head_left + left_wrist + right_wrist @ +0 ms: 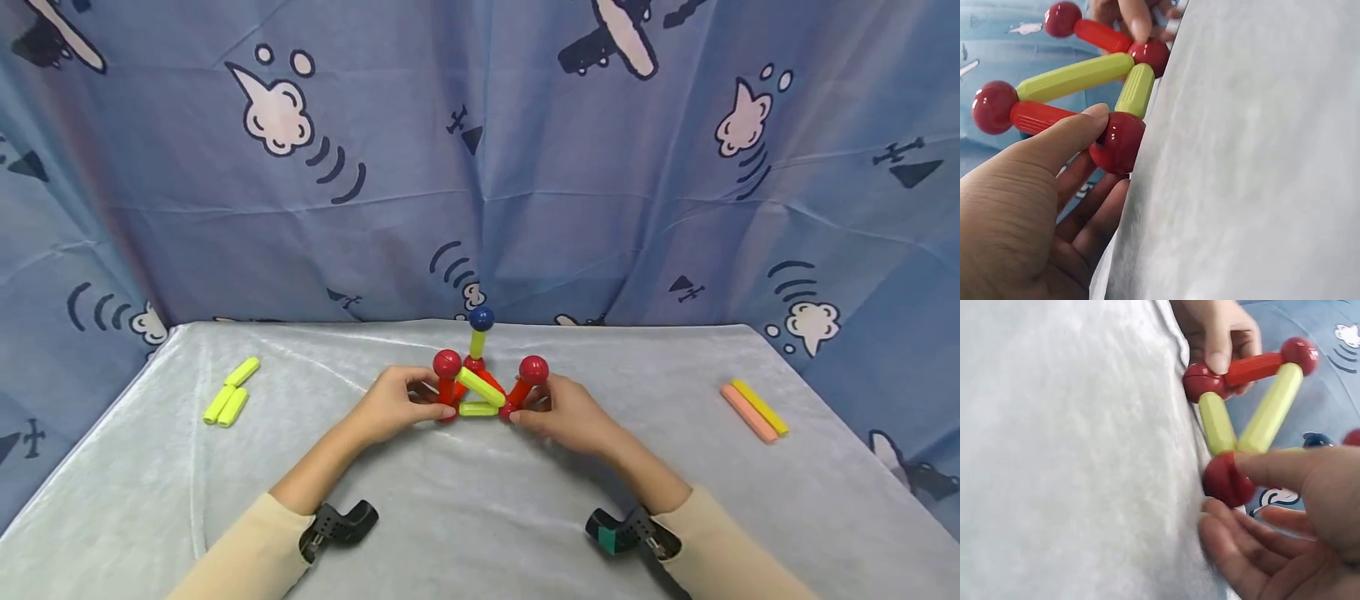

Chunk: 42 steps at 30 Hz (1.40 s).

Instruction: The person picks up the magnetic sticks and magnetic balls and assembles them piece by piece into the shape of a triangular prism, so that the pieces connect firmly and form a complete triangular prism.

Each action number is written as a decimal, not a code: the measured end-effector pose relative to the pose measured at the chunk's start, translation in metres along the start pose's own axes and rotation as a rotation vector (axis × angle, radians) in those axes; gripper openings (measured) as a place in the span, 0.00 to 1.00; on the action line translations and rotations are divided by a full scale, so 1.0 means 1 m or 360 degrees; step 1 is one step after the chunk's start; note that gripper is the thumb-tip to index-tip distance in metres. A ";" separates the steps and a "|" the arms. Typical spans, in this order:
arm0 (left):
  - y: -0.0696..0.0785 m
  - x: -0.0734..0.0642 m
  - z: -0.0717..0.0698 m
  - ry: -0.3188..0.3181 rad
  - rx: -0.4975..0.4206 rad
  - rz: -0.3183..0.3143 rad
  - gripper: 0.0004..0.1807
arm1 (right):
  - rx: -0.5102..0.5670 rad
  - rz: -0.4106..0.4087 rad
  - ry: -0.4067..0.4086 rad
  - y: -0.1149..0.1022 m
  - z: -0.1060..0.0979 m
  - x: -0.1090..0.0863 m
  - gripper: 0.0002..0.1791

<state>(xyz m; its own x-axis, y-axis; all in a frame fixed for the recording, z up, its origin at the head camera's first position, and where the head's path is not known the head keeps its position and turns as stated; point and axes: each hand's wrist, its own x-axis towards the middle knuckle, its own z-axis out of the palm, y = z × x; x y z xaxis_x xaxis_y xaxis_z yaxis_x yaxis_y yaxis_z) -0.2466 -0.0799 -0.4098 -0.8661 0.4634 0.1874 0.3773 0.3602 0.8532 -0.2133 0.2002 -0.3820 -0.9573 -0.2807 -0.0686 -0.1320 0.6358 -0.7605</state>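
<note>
A frame of magnetic sticks and balls (478, 409) stands at the table's middle. My left hand (393, 406) pinches its lower left red ball (1119, 144), thumb on top. At the lower right red ball (1230, 481), my right hand (566, 412) grips with thumb and fingers. A short yellow-green stick (1135, 90) joins these two balls. Above, a longer yellow-green stick (480, 387) slants from the upper left red ball (447, 363) to the lower right one. Red sticks (519, 392) rise to the upper balls. Behind, a blue ball (482, 317) tops a yellow-green stick (477, 344).
Several loose yellow-green sticks (232, 407) lie on the left of the white-covered table (300, 500). A pink stick (748, 413) and a yellow stick (761, 407) lie side by side at the right. A blue patterned curtain (390, 167) hangs behind the table.
</note>
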 end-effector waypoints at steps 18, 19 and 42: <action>0.026 -0.005 0.033 -0.0345 -0.0246 0.0017 0.24 | 0.0118 -0.0191 0.0092 0.014 -0.004 0.056 0.22; 0.026 -0.006 0.032 -0.0345 -0.0216 0.0035 0.23 | 0.0119 -0.0183 0.0098 0.013 -0.004 0.056 0.22; 0.001 0.006 0.013 0.0219 0.0102 -0.0156 0.20 | -0.0158 -0.0187 0.0241 -0.006 0.023 -0.005 0.18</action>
<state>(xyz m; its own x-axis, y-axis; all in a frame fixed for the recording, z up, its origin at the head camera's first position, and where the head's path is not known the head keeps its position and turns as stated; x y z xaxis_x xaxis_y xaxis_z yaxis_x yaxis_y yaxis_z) -0.2475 -0.0658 -0.4143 -0.9348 0.3100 0.1735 0.3053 0.4513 0.8385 -0.2020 0.1809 -0.3921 -0.9606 -0.2506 0.1202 -0.2624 0.6750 -0.6896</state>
